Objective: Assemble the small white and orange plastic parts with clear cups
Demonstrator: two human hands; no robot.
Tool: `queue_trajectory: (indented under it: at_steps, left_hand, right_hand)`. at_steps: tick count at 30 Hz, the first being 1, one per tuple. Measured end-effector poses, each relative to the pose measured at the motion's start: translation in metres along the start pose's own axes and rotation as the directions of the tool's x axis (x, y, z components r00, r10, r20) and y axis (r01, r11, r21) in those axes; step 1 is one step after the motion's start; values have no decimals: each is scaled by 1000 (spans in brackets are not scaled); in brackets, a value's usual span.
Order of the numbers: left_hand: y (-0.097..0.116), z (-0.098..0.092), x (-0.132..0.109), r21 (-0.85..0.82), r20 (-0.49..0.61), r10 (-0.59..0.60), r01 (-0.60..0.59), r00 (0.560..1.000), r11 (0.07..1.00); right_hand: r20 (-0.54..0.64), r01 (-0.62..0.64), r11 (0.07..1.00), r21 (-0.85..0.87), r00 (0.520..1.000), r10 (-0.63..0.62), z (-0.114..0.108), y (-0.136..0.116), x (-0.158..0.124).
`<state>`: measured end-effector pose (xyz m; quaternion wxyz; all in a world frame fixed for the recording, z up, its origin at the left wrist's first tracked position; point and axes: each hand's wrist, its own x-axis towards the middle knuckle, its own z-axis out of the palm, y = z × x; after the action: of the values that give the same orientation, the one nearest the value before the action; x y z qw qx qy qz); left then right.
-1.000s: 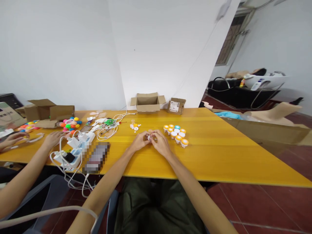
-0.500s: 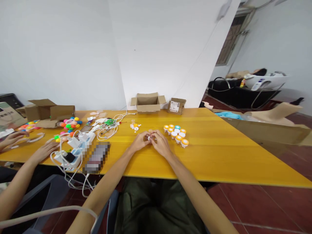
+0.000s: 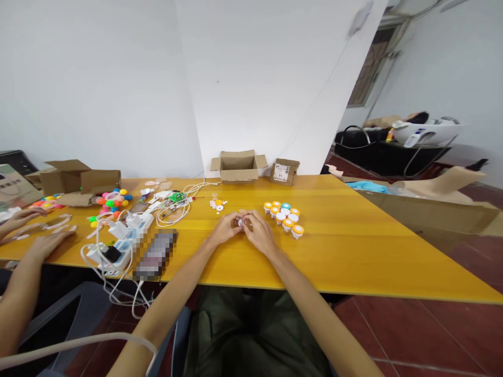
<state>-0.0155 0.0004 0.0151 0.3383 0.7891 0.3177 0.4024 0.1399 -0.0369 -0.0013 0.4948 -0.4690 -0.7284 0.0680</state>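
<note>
Tiny white piece (image 3: 240,223) sits right between the two hands, over the yellow table (image 3: 365,251). Left hand (image 3: 225,229) has its fingers curled in on it, right hand (image 3: 259,230) pinches the other side. Can't make out its shape, tbh. Orange-, white- and teal-topped pieces (image 3: 293,217) cluster just right; loose little white parts (image 3: 219,208) lie beyond, then an open cardboard box (image 3: 238,175).

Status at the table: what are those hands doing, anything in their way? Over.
Left hand and right hand together, holding a small white piece, mostly hidden. Round-topped pieces grouped to the right. Power strip off left, not in the way.
</note>
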Motion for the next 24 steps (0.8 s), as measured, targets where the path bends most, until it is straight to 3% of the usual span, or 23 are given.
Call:
queue_trajectory:
  at_steps: [10,24]
  left_hand:
    - [-3,0,0,29,15,1,-2,1000,1000]
    - [-5,-1,0,55,5,-9,9,1000,998]
  right_hand:
    - [-22,80,996,-25,996,-81,5,6,-1]
    - [-25,77,994,72,997,-76,5,7,-1]
